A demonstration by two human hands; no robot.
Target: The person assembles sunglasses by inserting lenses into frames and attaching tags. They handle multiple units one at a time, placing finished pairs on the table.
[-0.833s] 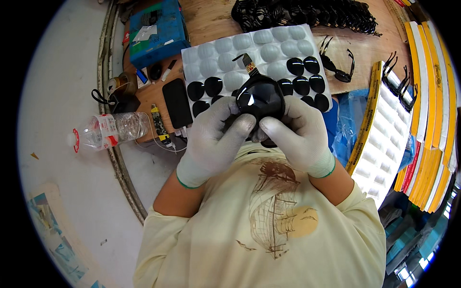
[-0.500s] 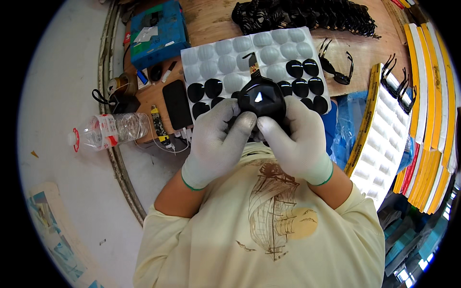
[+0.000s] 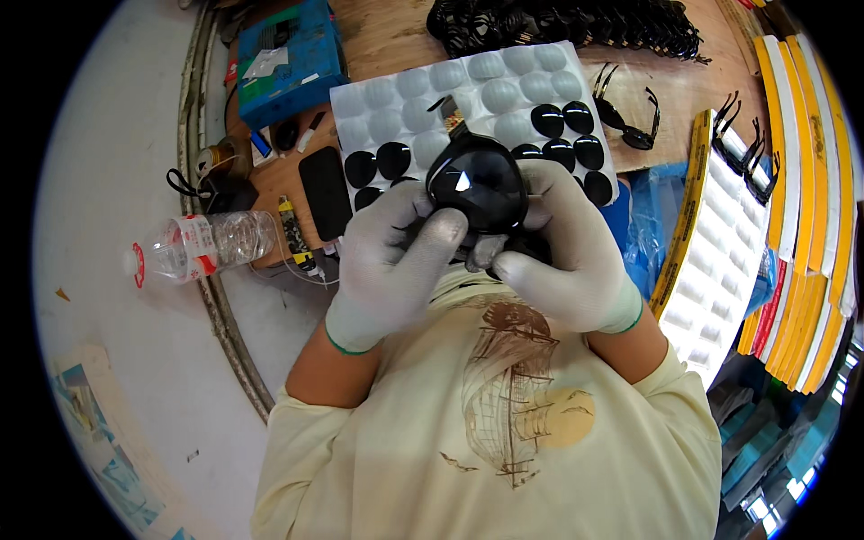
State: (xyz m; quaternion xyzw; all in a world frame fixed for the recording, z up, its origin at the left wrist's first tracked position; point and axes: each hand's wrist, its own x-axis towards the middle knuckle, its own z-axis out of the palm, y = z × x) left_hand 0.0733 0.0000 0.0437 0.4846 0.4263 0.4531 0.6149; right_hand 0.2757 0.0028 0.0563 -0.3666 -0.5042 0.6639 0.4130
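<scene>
Both my hands wear white gloves with green cuffs, and between them is a pair of black sunglasses [image 3: 477, 184] held close to my chest. One large glossy lens faces up, and a temple arm with a gold-coloured hinge points away from me. My left hand [image 3: 396, 261] pinches the frame, thumb on the lens's lower left edge. Closed around the frame's right side is my right hand [image 3: 576, 252], thumb low at the near part, which is partly hidden by the fingers. Just beyond lies a white moulded tray [image 3: 459, 76] with round pockets, several holding dark lenses [image 3: 393, 160].
A black phone [image 3: 325, 193], a clear plastic bottle [image 3: 202, 246] and a blue box [image 3: 292, 67] are on the left. Folded sunglasses [image 3: 567, 27] line the far edge; another pair [image 3: 630, 126] lies right of the tray. Further right are a tilted white tray [image 3: 711, 243] and stacked yellow-edged trays [image 3: 805, 180].
The sunglasses have tipped and shifted slightly left. My right thumb has slid down from the upper lens's lower edge to the nearer part of the frame.
</scene>
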